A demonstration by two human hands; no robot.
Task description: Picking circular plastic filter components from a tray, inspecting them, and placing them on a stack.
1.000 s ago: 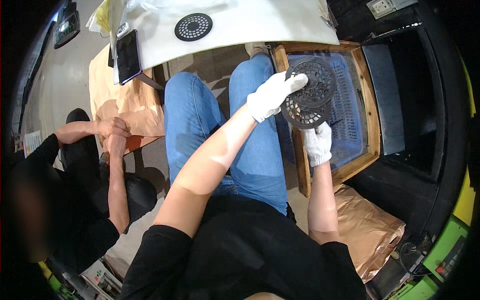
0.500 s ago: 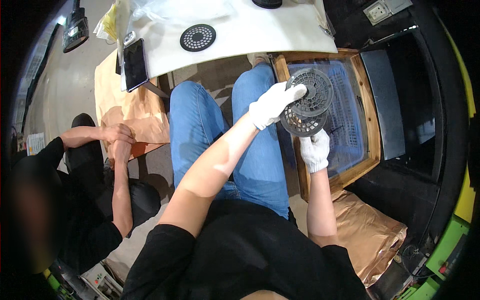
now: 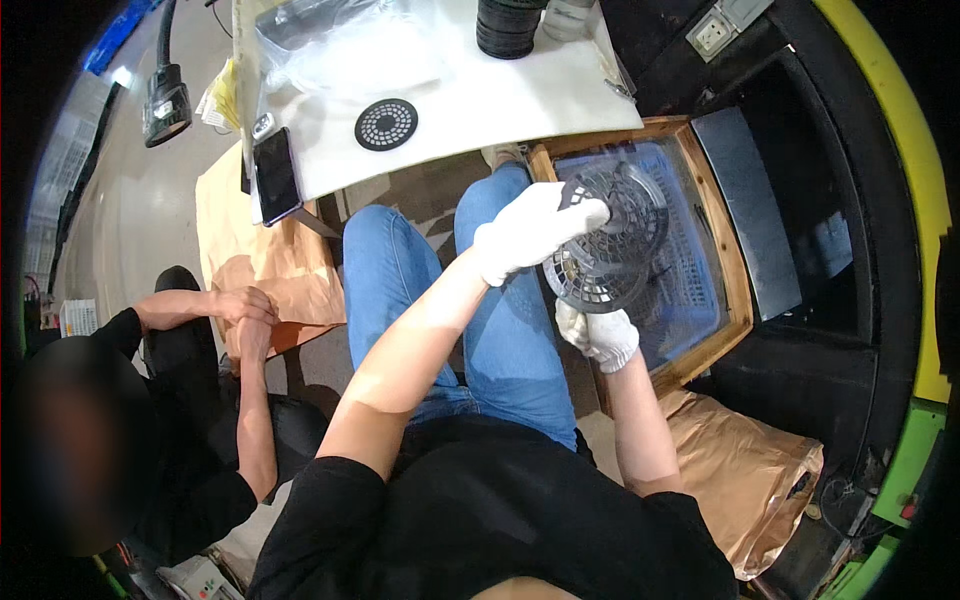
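Two round black plastic grates with slotted openings overlap in front of me, blurred by motion. My left hand (image 3: 535, 232), in a white glove, grips the upper grate (image 3: 645, 205) with the thumb lying over its face toward the middle. My right hand (image 3: 600, 338), also gloved in white, has its fingers closed at the bottom edge of the lower grate (image 3: 597, 287). Where the two discs overlap, I cannot tell whether they touch. A third slotted black grate (image 3: 386, 125) lies flat on the white table (image 3: 460, 120).
A stack of black round parts (image 3: 506, 28) stands at the table's back, near a clear plastic bag (image 3: 350, 55). A phone (image 3: 277, 175) sits at its left edge. Right of my knees is a wooden-framed box (image 3: 735, 275) with a blue basket (image 3: 690, 240). Another person (image 3: 190, 400) sits at left.
Both hands and the grates have come lower and slightly left in the picture. The lower grate now shows more below the upper one. The view has shifted, showing more of the table's back.
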